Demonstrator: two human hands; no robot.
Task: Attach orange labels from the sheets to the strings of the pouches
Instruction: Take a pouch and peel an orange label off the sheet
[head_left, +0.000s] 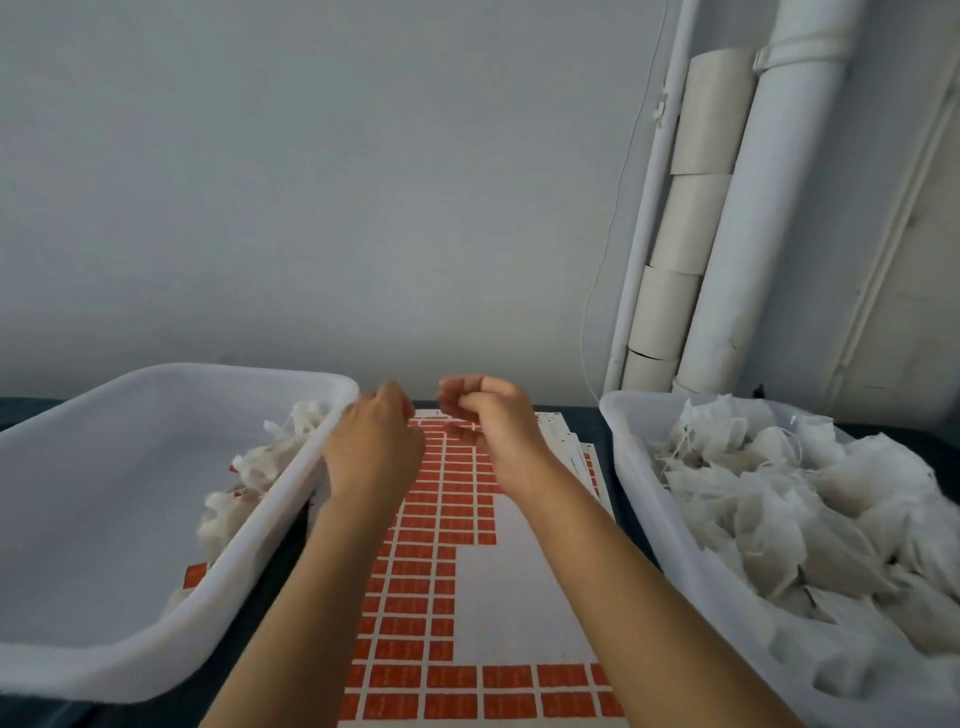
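Observation:
A white sheet of orange labels (415, 571) lies on the dark table between two tubs, with a bare patch where labels are gone. My left hand (371, 452) hovers over the sheet's far end beside the left tub's rim, back toward me. Its fingers bend away out of sight. My right hand (491, 421) hangs just to the right of it, fingers loosely curled, and I see nothing in them. White mesh pouches (769, 499) with strings fill the right tub. A few pouches with orange tags (244, 478) lie in the left tub.
The left white plastic tub (171, 649) and the right white tub (631, 467) flank the sheet. More label sheets (587, 457) are stacked under the top one. White pipes and cardboard tubes (691, 208) stand against the wall at the back right.

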